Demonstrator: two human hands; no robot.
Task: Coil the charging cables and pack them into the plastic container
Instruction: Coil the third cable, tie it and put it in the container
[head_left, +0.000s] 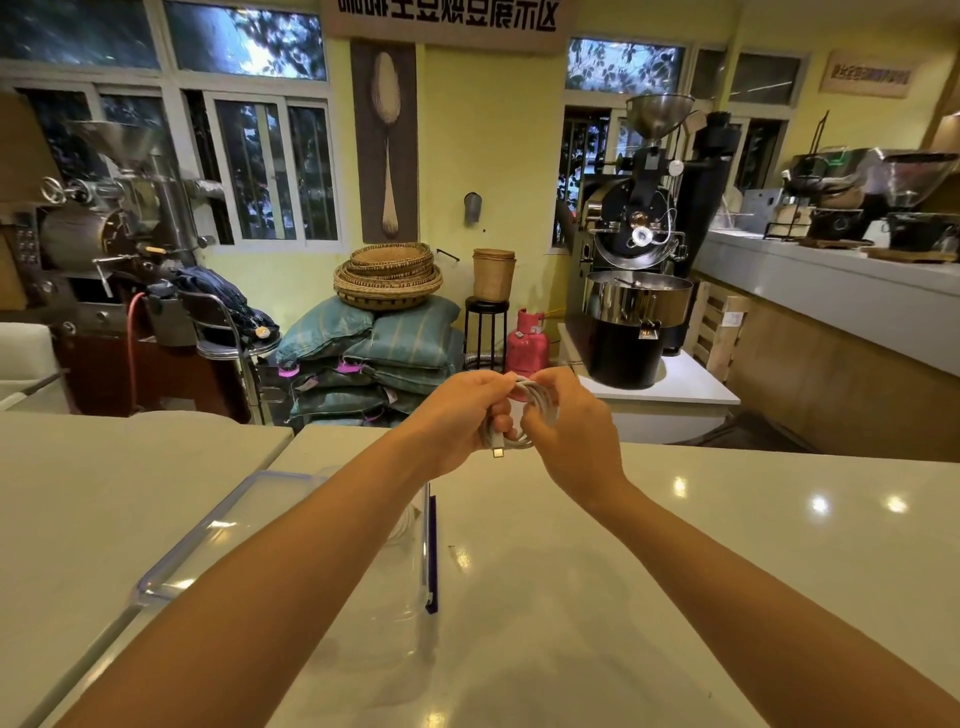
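I hold a white charging cable (537, 402) wound into a small coil above the far edge of the white table (649, 545). My left hand (457, 415) grips the coil's left side, and a metal plug hangs down below it. My right hand (569, 423) grips the coil's right side. A clear plastic container (423, 561) stands on the table under my left forearm, which hides much of it. Something white, perhaps another coil, shows faintly through the container's wall.
The container's clear lid (218, 530) with a bluish rim lies left of it, near the seam with a second table. Beyond the table edge stand stacked sacks (374, 353), a pink gas cylinder (527, 345) and a coffee roaster (634, 291).
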